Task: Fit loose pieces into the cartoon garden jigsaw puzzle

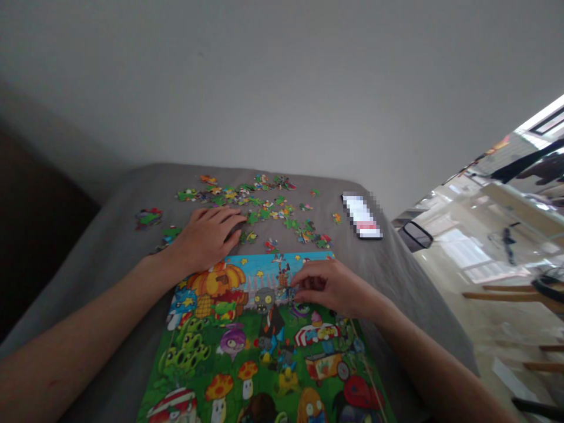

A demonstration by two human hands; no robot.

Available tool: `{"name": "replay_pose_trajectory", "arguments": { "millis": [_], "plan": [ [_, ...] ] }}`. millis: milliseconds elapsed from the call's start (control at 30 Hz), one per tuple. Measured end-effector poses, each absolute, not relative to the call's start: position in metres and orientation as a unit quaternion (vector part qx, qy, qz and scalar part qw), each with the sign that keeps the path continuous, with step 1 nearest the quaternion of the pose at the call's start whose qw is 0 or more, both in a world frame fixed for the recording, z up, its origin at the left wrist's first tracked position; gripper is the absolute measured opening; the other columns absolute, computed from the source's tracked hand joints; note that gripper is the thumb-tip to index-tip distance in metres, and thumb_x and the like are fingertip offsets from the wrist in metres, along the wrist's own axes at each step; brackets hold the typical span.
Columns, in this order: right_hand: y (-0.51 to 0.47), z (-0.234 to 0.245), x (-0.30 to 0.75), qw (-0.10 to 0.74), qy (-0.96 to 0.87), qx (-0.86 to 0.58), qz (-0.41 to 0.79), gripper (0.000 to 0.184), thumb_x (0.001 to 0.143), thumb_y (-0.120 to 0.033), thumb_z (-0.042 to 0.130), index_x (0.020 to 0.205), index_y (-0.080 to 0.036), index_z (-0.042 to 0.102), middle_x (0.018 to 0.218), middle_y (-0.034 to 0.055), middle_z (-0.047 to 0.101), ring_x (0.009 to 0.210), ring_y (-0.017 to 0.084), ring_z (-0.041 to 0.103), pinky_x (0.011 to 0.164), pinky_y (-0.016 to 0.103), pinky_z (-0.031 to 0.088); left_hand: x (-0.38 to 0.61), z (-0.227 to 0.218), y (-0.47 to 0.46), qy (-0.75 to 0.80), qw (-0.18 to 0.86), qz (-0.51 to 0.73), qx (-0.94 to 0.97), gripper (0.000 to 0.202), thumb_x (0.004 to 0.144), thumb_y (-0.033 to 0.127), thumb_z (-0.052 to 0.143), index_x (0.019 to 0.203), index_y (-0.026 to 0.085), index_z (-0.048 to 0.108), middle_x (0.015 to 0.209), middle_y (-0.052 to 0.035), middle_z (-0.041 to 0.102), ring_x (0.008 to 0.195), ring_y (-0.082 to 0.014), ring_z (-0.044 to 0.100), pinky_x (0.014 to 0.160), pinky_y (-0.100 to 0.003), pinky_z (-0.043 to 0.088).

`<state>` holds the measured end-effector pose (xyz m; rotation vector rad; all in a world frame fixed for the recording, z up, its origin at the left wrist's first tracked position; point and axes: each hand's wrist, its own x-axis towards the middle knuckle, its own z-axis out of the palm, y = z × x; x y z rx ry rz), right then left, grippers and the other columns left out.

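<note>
A colourful jigsaw puzzle board (251,341) with cartoon plants and a zombie lies in front of me on the grey cloth. My left hand (211,235) rests palm down past its upper left edge, fingers stretched out beside a heap of loose puzzle pieces (268,210). Over the upper right part of the board, my right hand (324,285) has its fingers curled and pinched at the picture. Whatever is between those fingertips is too small and dim to make out. Part of the picture is hidden beneath the right hand.
A phone (362,216) with a blurred screen lies to the right on the grey cloth (396,294). A small cluster of pieces (148,218) sits apart at the left. Behind is a pale wall (282,88); wooden furniture legs (497,295) show on the floor at right.
</note>
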<state>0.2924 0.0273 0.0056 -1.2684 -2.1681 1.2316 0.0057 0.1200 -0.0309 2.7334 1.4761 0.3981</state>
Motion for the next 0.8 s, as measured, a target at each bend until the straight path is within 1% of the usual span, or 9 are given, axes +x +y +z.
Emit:
{"name": "replay_pose_trajectory", "arguments": {
  "millis": [67, 167, 233, 400, 533, 667, 800],
  "plan": [
    [0.028, 0.006, 0.293, 0.166, -0.791, -0.432, 0.402, 0.012, 0.085, -0.02, 0.076, 0.097, -0.019, 0.076, 0.082, -0.0008, 0.066, 0.07, 0.01, 0.059, 0.064, 0.023, 0.047, 0.005, -0.032, 0.121, 0.467, 0.001, 0.131, 0.875, 0.051, 0.097, 0.039, 0.029, 0.131, 0.02, 0.062, 0.143, -0.0099, 0.059, 0.134, -0.0321, 0.05, 0.109, -0.054, 0.035],
    [0.029, 0.006, 0.294, 0.156, -0.826, -0.402, 0.363, 0.009, 0.086, -0.017, 0.076, 0.094, -0.021, 0.078, 0.098, 0.0021, 0.066, 0.087, 0.012, 0.062, 0.078, 0.025, 0.049, 0.004, -0.034, 0.122, 0.466, 0.001, 0.135, 0.874, 0.052, 0.097, 0.041, 0.029, 0.132, 0.02, 0.062, 0.143, -0.0097, 0.059, 0.134, -0.0324, 0.05, 0.108, -0.054, 0.035],
    [0.029, 0.005, 0.294, 0.144, -0.839, -0.388, 0.353, 0.009, 0.086, -0.017, 0.075, 0.092, -0.023, 0.079, 0.101, 0.0022, 0.065, 0.092, 0.013, 0.062, 0.084, 0.026, 0.049, 0.004, -0.034, 0.121, 0.468, 0.006, 0.137, 0.873, 0.052, 0.097, 0.04, 0.03, 0.132, 0.02, 0.062, 0.143, -0.0097, 0.058, 0.134, -0.0327, 0.05, 0.108, -0.055, 0.035],
    [0.031, 0.002, 0.295, 0.133, -0.869, -0.337, 0.336, 0.01, 0.09, -0.017, 0.07, 0.093, -0.022, 0.079, 0.095, 0.0023, 0.067, 0.092, 0.014, 0.063, 0.087, 0.029, 0.05, 0.003, -0.034, 0.121, 0.472, 0.028, 0.152, 0.868, 0.05, 0.096, 0.04, 0.032, 0.132, 0.022, 0.062, 0.143, -0.0084, 0.059, 0.134, -0.0333, 0.05, 0.11, -0.055, 0.034],
    [0.037, 0.002, 0.298, 0.126, -0.902, -0.284, 0.301, 0.021, 0.097, -0.014, 0.059, 0.097, -0.021, 0.078, 0.097, 0.0047, 0.069, 0.095, 0.015, 0.062, 0.09, 0.031, 0.048, 0.004, -0.034, 0.12, 0.469, 0.029, 0.151, 0.87, 0.05, 0.097, 0.039, 0.032, 0.131, 0.022, 0.063, 0.143, -0.0078, 0.059, 0.134, -0.032, 0.05, 0.111, -0.054, 0.033],
    [0.042, 0.005, 0.298, 0.121, -0.919, -0.245, 0.284, 0.027, 0.098, -0.01, 0.052, 0.098, -0.02, 0.078, 0.097, 0.0049, 0.07, 0.095, 0.015, 0.061, 0.091, 0.031, 0.047, 0.005, -0.031, 0.119, 0.474, 0.023, 0.139, 0.869, 0.05, 0.097, 0.038, 0.031, 0.132, 0.022, 0.062, 0.144, -0.0071, 0.058, 0.135, -0.0315, 0.049, 0.111, -0.053, 0.034],
    [0.04, 0.009, 0.296, 0.088, -0.936, -0.234, 0.249, 0.032, 0.096, -0.004, 0.049, 0.102, -0.02, 0.075, 0.101, 0.0046, 0.071, 0.097, 0.017, 0.058, 0.093, 0.032, 0.045, 0.005, -0.031, 0.119, 0.476, 0.013, 0.128, 0.87, 0.05, 0.097, 0.038, 0.03, 0.132, 0.021, 0.062, 0.145, -0.007, 0.058, 0.135, -0.0314, 0.049, 0.109, -0.053, 0.036]
  ]
}}
